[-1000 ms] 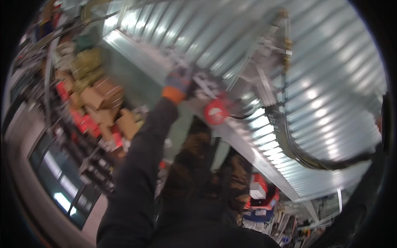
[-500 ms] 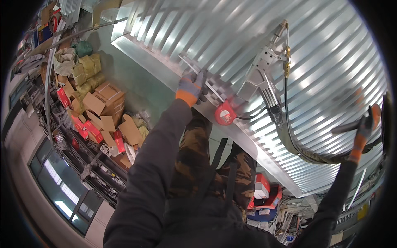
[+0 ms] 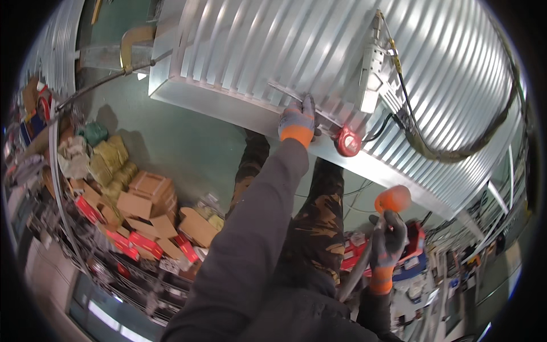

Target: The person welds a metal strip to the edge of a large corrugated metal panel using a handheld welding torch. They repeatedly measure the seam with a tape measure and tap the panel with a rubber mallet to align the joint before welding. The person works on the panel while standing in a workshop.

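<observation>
My left hand [image 3: 297, 118], in a grey glove with an orange cuff, is closed around a slim pale metal strip [image 3: 281, 88] at the near edge of a corrugated metal panel [image 3: 245, 51]. The strip slants toward a red tape measure [image 3: 348, 141]; whether they join is hidden. My right hand [image 3: 389, 239], gloved alike, grips a mallet [image 3: 393, 199] close to its blurred orange head. The grey handle slants down beside my leg. A silver hand-held power tool [image 3: 371, 71] with a hose lies on the panel, beyond the tape measure.
Open cardboard boxes [image 3: 149, 196], red packets and yellow sacks [image 3: 114, 159] crowd the floor at left. A brass-coloured clamp [image 3: 126, 51] sits by the panel's far left corner. The dark hose [image 3: 456, 155] loops across the panel's right side. A red bin [image 3: 415, 236] stands at lower right.
My right hand has swung with the mallet from over the panel's right side to near my body. The view has shifted; my left hand keeps hold of the strip.
</observation>
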A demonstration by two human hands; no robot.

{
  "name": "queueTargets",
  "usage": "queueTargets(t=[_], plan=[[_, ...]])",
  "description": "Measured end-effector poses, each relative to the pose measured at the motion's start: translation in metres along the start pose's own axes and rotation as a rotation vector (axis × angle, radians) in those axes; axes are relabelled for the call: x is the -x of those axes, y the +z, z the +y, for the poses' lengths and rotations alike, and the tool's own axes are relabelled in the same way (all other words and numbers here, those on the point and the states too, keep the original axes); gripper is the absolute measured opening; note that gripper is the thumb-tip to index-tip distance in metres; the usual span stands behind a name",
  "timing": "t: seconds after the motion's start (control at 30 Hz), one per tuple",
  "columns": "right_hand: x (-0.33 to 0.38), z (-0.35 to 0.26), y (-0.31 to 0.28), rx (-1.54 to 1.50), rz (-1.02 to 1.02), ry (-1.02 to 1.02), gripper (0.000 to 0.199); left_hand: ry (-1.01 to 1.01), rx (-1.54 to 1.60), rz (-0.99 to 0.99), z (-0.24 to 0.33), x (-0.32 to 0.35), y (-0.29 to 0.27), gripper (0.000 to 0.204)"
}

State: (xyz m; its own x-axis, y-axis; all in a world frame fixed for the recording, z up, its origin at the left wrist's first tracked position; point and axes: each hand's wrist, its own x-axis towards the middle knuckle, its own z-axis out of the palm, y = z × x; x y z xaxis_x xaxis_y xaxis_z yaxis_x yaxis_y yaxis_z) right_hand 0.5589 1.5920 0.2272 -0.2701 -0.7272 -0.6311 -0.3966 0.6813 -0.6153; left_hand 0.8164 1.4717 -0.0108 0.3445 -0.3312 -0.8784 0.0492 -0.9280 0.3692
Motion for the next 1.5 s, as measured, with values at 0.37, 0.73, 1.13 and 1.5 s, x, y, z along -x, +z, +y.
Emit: queueTargets(t=[0.37, 0.73, 1.13, 1.5], plan=[[-0.052, 0.039, 0.140, -0.089, 0.354, -0.481, 0.054, 0.698, -0.037, -0.079, -0.005, 0.044, -0.039, 0.032], [0.066, 0.035, 0.101, -0.432, -0.310, -0.218, 0.030, 0.187, -0.391, -0.694, 0.009, 0.264, -0.244, 0.017], [0.140, -0.023, 0.183, 0.194, -0.211, -0.608, 0.027, 0.973, -0.812, -0.916, -0.093, 0.223, -0.262, 0.025], [0.130, -0.169, 0.199, 0.305, -0.427, -0.898, 0.040, 1.404, -0.980, -1.205, 0.002, 0.089, -0.266, 0.055]])
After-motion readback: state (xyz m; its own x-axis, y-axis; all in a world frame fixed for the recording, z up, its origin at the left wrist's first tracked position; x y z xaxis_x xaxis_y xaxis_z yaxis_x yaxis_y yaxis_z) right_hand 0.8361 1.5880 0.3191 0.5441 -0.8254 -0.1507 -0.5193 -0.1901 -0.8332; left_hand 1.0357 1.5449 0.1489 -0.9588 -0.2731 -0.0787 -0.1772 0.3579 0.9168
